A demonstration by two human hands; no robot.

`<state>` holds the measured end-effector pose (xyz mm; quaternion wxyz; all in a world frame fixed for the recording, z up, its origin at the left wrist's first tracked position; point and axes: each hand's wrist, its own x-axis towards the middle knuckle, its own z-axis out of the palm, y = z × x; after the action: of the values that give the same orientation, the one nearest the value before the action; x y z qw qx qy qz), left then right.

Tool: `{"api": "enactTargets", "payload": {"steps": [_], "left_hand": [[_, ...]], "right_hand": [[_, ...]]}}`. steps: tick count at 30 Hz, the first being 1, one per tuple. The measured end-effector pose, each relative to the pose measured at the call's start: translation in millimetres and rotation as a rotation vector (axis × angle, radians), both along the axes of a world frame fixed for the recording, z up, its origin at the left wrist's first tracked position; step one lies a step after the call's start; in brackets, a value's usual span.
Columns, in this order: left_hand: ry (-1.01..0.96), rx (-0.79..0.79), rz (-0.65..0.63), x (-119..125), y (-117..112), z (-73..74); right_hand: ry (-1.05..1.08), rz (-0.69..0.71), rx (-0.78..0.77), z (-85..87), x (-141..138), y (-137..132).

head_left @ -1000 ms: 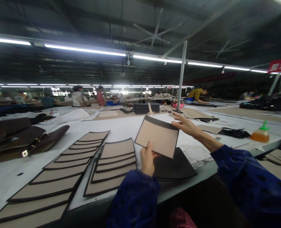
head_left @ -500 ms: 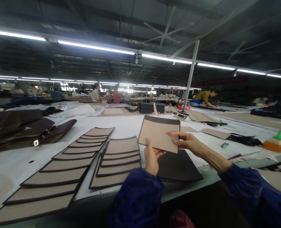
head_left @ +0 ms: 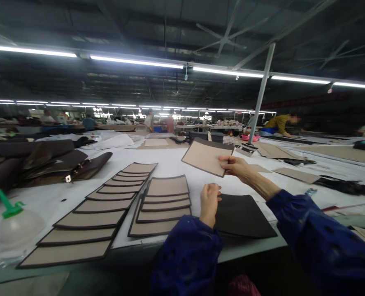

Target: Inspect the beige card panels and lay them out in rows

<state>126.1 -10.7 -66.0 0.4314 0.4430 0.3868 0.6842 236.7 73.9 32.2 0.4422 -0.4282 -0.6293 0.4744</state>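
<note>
My right hand [head_left: 236,166] pinches the near right corner of a tan panel with a dark border [head_left: 205,157] and holds it up over the white table [head_left: 170,164]. Closer to me, my left hand [head_left: 209,201] hovers with its fingers curled and nothing in them, beside a stack of dark panels [head_left: 242,214] at the table's near edge. Two fanned rows of the same tan panels lie to the left: a short row [head_left: 165,201] and a longer row [head_left: 105,209].
A white squeeze bottle with a green cap [head_left: 15,224] stands at the near left. Brown leather bags [head_left: 55,164] are heaped at the far left. A metal post [head_left: 261,96] rises behind. Loose tan sheets [head_left: 277,152] lie right. Other people work at distant tables.
My left hand has let go of the tan panel and dropped toward the dark stack. My right hand now holds the panel alone, farther out and flatter. The view has swung left.
</note>
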Motion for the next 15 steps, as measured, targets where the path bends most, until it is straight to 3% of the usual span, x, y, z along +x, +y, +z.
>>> {"api": "enactTargets", "payload": {"steps": [3, 8, 12, 15], "left_hand": [[0.208, 0.011, 0.008, 1.6, 0.7, -8.1], [0.378, 0.009, 0.039, -1.2, 1.1, -8.9], [0.44, 0.03, 0.007, -2.4, -1.8, -3.8], [0.474, 0.059, -0.053, -2.8, -2.3, -3.4]], "right_hand": [[-0.1, 0.096, -0.046, -0.5, -47.4, 15.5], [-0.226, 0.205, -0.115, -26.0, -110.5, 31.0], [-0.337, 0.205, -0.119, -43.1, -121.8, 22.5], [-0.39, 0.079, -0.067, -44.9, -113.7, 16.2]]}}
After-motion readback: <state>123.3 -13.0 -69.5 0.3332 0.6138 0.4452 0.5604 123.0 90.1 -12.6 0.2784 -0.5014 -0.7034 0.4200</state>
